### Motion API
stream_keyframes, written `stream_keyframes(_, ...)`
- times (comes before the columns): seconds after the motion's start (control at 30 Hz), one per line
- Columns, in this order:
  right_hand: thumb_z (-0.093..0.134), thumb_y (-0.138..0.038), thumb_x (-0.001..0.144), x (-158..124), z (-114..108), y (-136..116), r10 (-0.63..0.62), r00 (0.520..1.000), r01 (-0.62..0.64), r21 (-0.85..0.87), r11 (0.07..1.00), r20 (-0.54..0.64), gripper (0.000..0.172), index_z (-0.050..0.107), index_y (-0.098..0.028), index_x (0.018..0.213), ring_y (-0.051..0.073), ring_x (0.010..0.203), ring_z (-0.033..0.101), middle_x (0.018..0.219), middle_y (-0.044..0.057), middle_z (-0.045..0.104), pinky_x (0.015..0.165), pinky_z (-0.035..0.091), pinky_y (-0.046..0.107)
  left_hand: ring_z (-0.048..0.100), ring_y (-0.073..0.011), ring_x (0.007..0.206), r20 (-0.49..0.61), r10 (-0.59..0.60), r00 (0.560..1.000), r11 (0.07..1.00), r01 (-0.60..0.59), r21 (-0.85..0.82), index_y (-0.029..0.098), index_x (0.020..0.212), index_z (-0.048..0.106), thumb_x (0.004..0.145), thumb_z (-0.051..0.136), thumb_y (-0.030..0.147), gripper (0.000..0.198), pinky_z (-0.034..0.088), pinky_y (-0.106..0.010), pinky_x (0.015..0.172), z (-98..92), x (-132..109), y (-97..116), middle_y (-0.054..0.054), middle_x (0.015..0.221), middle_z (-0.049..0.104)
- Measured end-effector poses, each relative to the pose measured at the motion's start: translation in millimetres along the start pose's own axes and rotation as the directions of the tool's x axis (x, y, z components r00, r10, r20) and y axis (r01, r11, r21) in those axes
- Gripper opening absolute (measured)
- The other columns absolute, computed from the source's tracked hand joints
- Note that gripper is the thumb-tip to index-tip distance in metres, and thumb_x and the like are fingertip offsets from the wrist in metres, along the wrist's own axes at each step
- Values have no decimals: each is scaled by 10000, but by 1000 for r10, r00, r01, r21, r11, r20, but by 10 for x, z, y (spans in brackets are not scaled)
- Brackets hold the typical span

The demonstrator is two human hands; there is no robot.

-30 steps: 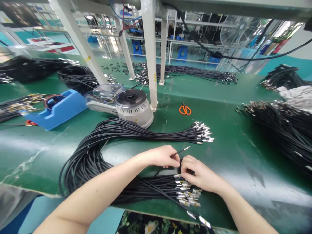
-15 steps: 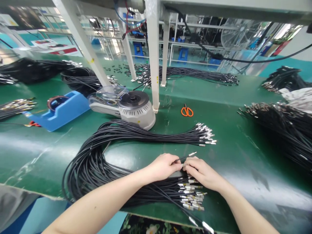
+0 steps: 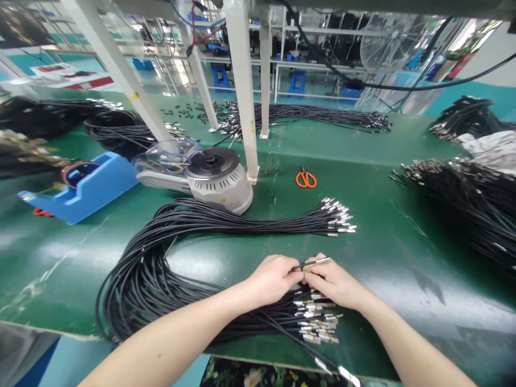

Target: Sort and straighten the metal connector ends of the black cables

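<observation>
My left hand [image 3: 278, 277] is closed on a black cable [image 3: 308, 264], whose silver tip sticks out to the right over my other hand. Against its fingertips, my right hand [image 3: 332, 279] is pinched at a small metal end; the fingers hide most of it. Below both hands lies a bundle of black cables [image 3: 266, 322] with silver, partly yellow-marked ends. This bundle curves round at the left, and its upper run [image 3: 242, 224] ends in bare silver tips beyond my hands. A few longer cable ends [image 3: 349, 375] hang at the table's front edge.
A round grey tape machine [image 3: 217, 183] and a blue tape holder [image 3: 84, 188] stand at the left. Orange-handled scissors [image 3: 306, 179] lie behind the bundle. White posts [image 3: 244, 97] rise from the green table [image 3: 387, 215]. More cables [image 3: 463, 204] are heaped at the right.
The cable in my left hand has turned flatter, its tip now lying across my right hand. The view has shifted slightly. Both hands stay together.
</observation>
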State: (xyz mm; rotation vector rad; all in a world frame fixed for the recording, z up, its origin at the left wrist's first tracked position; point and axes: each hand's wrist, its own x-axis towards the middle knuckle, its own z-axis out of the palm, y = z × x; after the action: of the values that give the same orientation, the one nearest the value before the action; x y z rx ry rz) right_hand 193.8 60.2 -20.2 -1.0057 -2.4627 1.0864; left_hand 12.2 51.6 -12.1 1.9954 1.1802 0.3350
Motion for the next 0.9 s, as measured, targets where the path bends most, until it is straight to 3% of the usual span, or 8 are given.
stream_keyframes(0.37, 358, -224, 914, 8, 21, 22, -40, 999, 40, -14, 999, 3, 330, 571, -159, 671, 124, 666, 522, 684, 3, 593, 753, 351, 279, 468, -104, 591, -51, 7, 999, 999, -9, -31, 158, 619, 535, 818, 460, 266, 238, 297, -203, 563, 40, 0, 12, 22, 612, 543)
stream_keyframes(0.53, 382, -246, 898, -36, -122, 2, 16, 1000, -17, 109, 994, 8, 277, 610, -156, 767, 118, 630, 527, 661, 2, 581, 632, 397, 221, 430, -78, 474, -8, -48, 999, 951, 43, -306, 157, 644, 519, 810, 459, 309, 233, 310, -184, 485, -60, -11, 17, 52, 505, 467)
stream_keyframes(0.57, 395, -246, 892, -63, -172, 11, 42, 999, -43, 127, 991, 10, 245, 616, -159, 833, 119, 660, 539, 714, 7, 598, 639, 405, 215, 407, -71, 434, -38, -78, 996, 925, 58, -377, 157, 655, 509, 814, 450, 334, 245, 303, -181, 455, -117, -14, 4, 61, 477, 434)
stream_keyframes(0.63, 421, -238, 877, -127, -266, 44, 75, 997, -79, 125, 989, 35, 213, 608, -172, 956, 126, 742, 556, 863, 25, 609, 679, 415, 217, 357, -62, 387, -221, -151, 964, 885, 32, -464, 160, 688, 499, 829, 425, 366, 260, 289, -178, 420, -256, -11, -56, 77, 449, 372)
stream_keyframes(0.73, 474, -207, 835, -207, -340, 96, 58, 991, -64, 53, 997, 120, 192, 615, -186, 964, 138, 813, 546, 952, 38, 576, 723, 414, 230, 360, -68, 415, -537, -208, 817, 918, -27, -395, 158, 760, 522, 848, 393, 361, 255, 315, -181, 438, -428, 25, -198, 72, 478, 355)
stream_keyframes(0.77, 491, -191, 820, -220, -344, 106, 44, 989, -48, 24, 999, 139, 175, 623, -188, 934, 142, 832, 538, 940, 36, 569, 739, 408, 234, 384, -73, 440, -575, -200, 794, 943, -4, -333, 157, 808, 536, 843, 404, 347, 233, 338, -188, 460, -450, 40, -237, 62, 513, 391)
stream_keyframes(0.83, 515, -168, 801, -227, -331, 108, 18, 989, -16, -17, 1000, 146, 133, 631, -190, 861, 147, 863, 521, 888, 25, 564, 771, 391, 237, 462, -97, 543, -586, -149, 796, 984, 62, -165, 159, 997, 527, 803, 476, 308, 250, 403, -222, 542, -425, 54, -260, 18, 678, 504)
stream_keyframes(0.9, 503, -169, 815, -218, -313, 92, 16, 990, -13, -18, 1000, 139, 119, 618, -184, 794, 133, 814, 519, 821, 9, 559, 741, 388, 223, 517, -157, 770, -595, -26, 804, 995, 78, 61, 165, 1191, 426, 753, 545, 262, 464, 438, -302, 711, -328, 28, -190, -61, 960, 539)
